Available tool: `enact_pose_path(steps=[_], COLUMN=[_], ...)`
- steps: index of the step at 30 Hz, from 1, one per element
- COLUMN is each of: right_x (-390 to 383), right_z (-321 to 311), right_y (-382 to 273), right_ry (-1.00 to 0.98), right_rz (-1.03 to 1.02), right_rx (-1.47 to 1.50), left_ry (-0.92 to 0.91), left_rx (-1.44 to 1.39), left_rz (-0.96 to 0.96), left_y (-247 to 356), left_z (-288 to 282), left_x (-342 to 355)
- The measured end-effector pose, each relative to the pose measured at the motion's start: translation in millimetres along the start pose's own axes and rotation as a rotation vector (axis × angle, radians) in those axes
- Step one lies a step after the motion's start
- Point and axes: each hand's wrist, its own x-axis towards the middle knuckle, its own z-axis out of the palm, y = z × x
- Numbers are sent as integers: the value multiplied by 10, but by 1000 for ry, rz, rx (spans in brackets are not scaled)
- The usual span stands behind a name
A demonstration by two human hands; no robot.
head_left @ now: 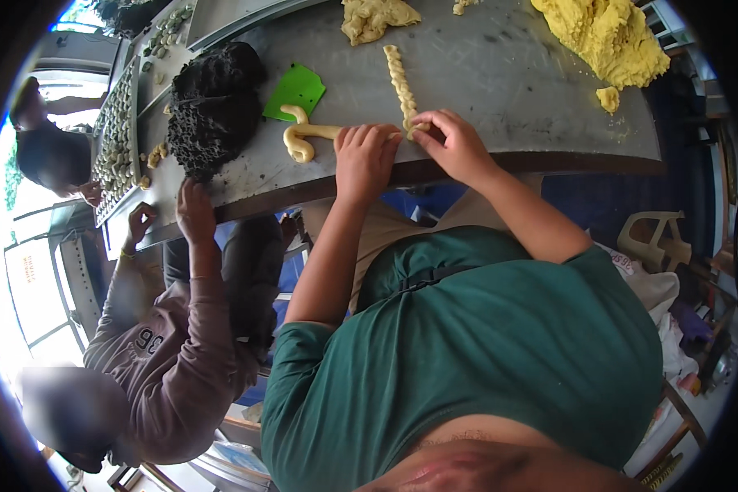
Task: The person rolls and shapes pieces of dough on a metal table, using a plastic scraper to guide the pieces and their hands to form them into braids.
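Observation:
My left hand [366, 160] is closed over one end of a pale dough rope [320, 130], close to the near edge of the metal table. The rope's other end curls and forks to the left. Right beside it, my right hand [457, 149] pinches a small dough piece [420, 128] between thumb and fingers; the fingertips partly cover it. From there a row of small dough pieces [398, 75] runs away from me in a line. A bright green dough scraper [291, 92] lies flat just beyond the rope's curled end.
A large black dough mass [217, 98] sits to the left, with a co-worker's hand [195, 215] at its near edge. Beige dough [375, 20] lies at the back, yellow dough [603, 41] at the far right. Another person stands by a tray [118, 135] of small pieces.

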Motion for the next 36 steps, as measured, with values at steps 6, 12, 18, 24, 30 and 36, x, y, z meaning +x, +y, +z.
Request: enact_pose_path(steps=[6,12,18,24,30,36], right_x=[204,1237,1611,1077,13,-22], right_z=[-36,17,-3,79,192,275], right_y=[21,600,928,536,128,-55], right_ry=[44,250,119,210,-110,40], right_rz=[61,-100,-132,-243,90,111], right_rx=[39,-277,-579,-388,288,208], left_ry=[7,0,41,65,122,28], left_rx=[104,124,78,42,-33,22], left_rz=[-45,-54,-34,-85,-44,-66], left_y=[2,40,63,-5,20,23], left_z=[11,17,30,-29,-3,-17], left_x=[-36,-3,57,-50,-56,-104])
